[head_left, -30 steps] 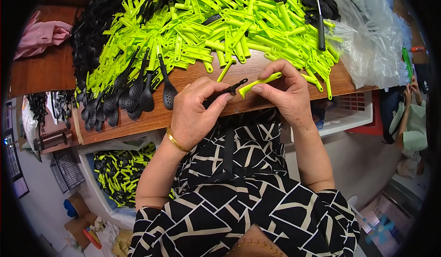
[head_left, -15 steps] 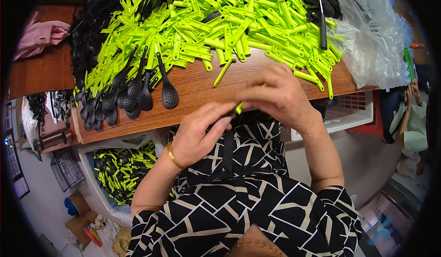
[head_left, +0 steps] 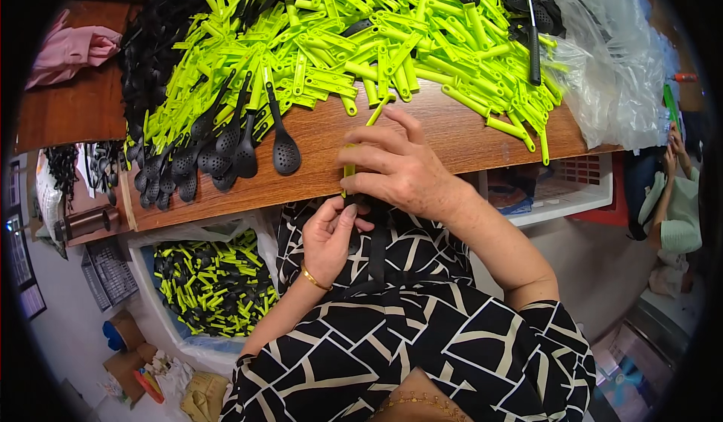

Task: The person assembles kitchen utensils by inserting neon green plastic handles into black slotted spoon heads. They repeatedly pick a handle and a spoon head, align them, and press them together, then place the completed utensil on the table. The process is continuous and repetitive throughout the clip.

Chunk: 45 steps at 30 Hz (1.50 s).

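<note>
My right hand (head_left: pixel 403 169) is closed on a lime-green handle (head_left: pixel 349 170), which stands roughly upright over the table's front edge. Just below it, my left hand (head_left: pixel 329 237) has thumb and fingers pinched together at the handle's lower end. Something dark shows by those fingertips, but most of it is hidden. A loose green handle (head_left: pixel 379 111) lies on the table just beyond my right fingers. To the left, a black slotted spoon (head_left: pixel 286 154) lies with its bowl toward me, beside several similar spoons (head_left: pixel 226 142).
A large heap of green handles (head_left: pixel 324 45) covers the back of the wooden table (head_left: pixel 324 132). More black spoons (head_left: pixel 154 53) are piled at left; clear plastic (head_left: pixel 610 60) lies at right. Below left stands a bin of green-and-black pieces (head_left: pixel 215 286); a white crate (head_left: pixel 557 203) is below right. Another person (head_left: pixel 678 211) is far right.
Both hands have shifted: the right moved left, the left dropped a little toward me. The green handle, mostly covered before, now shows in my right hand.
</note>
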{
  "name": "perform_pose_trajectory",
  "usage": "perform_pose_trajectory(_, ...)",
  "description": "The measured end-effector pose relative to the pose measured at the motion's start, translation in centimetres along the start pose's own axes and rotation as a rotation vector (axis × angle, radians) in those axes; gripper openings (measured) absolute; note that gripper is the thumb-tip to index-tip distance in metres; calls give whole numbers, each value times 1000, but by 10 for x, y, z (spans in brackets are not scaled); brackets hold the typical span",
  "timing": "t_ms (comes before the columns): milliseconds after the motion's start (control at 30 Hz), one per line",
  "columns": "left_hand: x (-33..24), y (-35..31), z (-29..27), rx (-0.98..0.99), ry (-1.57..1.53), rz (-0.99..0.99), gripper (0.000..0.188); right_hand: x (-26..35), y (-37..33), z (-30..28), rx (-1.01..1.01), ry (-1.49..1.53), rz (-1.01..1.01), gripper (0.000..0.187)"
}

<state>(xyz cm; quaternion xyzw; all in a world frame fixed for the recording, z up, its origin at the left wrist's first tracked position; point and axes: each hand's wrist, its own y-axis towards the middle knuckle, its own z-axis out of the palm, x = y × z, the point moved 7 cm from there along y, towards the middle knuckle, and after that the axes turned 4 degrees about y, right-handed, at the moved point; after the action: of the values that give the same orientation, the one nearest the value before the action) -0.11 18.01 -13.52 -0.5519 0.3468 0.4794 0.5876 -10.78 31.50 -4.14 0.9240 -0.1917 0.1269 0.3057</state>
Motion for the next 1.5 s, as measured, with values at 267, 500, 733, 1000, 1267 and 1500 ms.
perform_pose_trajectory(267,3,0,1,-23,-22,49,21,4,-9,11,7,43,531,90)
perform_pose_trajectory(500,18,5,-13,-106,147,135,15,8,-10,18,-4,-18,410,93)
perform_pose_trajectory(733,-13,12,-17,89,268,-37,15,2,-23,-13,-134,139,271,67)
perform_pose_trajectory(1000,-185,48,-88,-401,996,548,41,-64,-104,-131,-224,-497,636,19)
perform_pose_trajectory(1267,-199,94,99,228,1115,963,32,-77,-90,-101,-238,-498,580,21)
perform_pose_trajectory(1500,-209,242,207,133,1393,1111,30,-79,-75,-97,-167,-364,639,25)
